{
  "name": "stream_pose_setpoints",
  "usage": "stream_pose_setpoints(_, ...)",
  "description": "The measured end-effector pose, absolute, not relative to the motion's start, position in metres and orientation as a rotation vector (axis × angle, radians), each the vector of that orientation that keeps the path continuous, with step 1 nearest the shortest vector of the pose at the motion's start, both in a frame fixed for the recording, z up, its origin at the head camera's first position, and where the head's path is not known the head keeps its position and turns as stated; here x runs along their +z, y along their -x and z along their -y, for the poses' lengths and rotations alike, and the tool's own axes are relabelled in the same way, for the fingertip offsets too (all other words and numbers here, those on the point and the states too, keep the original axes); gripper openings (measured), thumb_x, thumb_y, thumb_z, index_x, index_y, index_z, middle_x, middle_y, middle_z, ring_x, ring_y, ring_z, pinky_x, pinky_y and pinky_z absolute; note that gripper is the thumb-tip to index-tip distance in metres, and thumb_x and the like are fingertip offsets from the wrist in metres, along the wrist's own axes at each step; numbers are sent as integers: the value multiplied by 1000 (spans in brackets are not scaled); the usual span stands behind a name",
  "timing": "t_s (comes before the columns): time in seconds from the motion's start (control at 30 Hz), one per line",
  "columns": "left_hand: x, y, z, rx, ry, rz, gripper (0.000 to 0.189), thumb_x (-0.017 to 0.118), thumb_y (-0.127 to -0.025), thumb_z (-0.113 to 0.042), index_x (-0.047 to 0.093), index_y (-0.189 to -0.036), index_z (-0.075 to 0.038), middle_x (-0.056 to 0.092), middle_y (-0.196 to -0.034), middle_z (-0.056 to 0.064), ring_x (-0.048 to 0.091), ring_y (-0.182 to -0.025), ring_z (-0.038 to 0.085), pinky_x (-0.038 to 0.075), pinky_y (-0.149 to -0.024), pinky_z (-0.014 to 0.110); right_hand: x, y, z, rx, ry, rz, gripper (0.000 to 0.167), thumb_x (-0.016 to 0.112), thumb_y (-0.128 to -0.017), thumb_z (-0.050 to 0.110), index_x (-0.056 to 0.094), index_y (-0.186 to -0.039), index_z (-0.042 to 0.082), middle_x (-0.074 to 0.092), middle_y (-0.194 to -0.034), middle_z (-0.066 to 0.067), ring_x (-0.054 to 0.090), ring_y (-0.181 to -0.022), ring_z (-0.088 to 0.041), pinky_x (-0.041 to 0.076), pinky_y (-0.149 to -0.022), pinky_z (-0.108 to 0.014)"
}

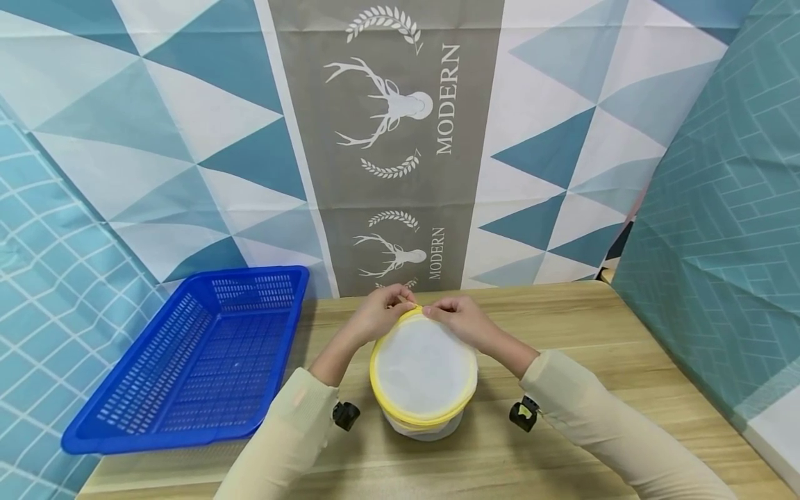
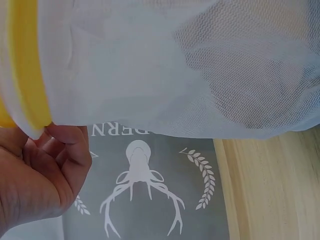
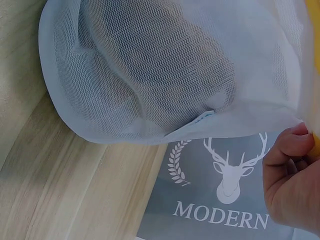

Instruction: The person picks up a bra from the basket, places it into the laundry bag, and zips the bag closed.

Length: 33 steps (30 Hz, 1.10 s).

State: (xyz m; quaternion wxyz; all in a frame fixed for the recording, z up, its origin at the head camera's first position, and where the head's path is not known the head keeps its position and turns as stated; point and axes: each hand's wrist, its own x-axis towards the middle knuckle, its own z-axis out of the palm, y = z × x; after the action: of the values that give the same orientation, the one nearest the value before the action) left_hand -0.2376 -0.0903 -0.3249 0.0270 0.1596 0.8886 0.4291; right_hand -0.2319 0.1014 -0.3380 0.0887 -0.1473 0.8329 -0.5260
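A white mesh laundry bag (image 1: 427, 368), round with a yellow zipper edge around its top, stands on the wooden table. At the far side of its rim, my left hand (image 1: 381, 314) pinches the yellow edge between thumb and fingers. Close beside it, my right hand (image 1: 461, 321) pinches the same rim. In the left wrist view, the yellow band (image 2: 27, 65) runs down to the left fingertips. Through the bag's mesh side (image 3: 155, 55) in the right wrist view, a darker patch shows. A small tag (image 3: 192, 125) lies along the bag's seam.
A blue plastic basket (image 1: 284, 361) with perforated sides sits at the left of the wooden table (image 1: 537, 444). Behind the table hangs a patterned cloth (image 1: 400, 187) with deer heads and triangles. Tiled-print cloths flank both sides, the right one (image 1: 719, 229) close to the table's edge.
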Motion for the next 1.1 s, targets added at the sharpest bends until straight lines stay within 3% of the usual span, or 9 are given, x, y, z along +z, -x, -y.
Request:
stream_pose_setpoints(0.63,-329,234,94,1421,-469,-2716,9,57,-94,-18,63,-95,-11,54,-70,4,48,-60,14,42,-55,26,-341,232,-103,-1595,445,-2463,34,57,-93,32,70,-101,2,68,-84,-7,60,-58,-10,53,-55,-29)
stream_pose_setpoints(0.77,-330,234,93,1386,-479,-2729,9,56,-94,-19,63,-95,-13,54,-70,3,48,-61,14,42,-55,25,-339,233,-102,-1555,464,-2486,31,56,-93,31,70,-98,4,68,-88,-8,59,-59,-10,52,-55,-28)
stream_pose_setpoints(0.97,-329,232,92,1359,-485,-2741,9,56,-94,-20,63,-94,-14,54,-69,3,48,-60,14,41,-55,26,-337,234,-98,-1466,587,-2505,31,55,-93,32,70,-107,8,68,-102,-10,60,-73,-8,51,-63,-25)
stream_pose_setpoints(1.1,-330,231,92,1342,-476,-2757,9,57,-94,-20,63,-95,-14,54,-70,3,49,-61,13,41,-55,25,-338,235,-98,-1449,632,-2507,29,57,-93,29,71,-106,7,70,-98,-10,59,-68,-8,51,-60,-26)
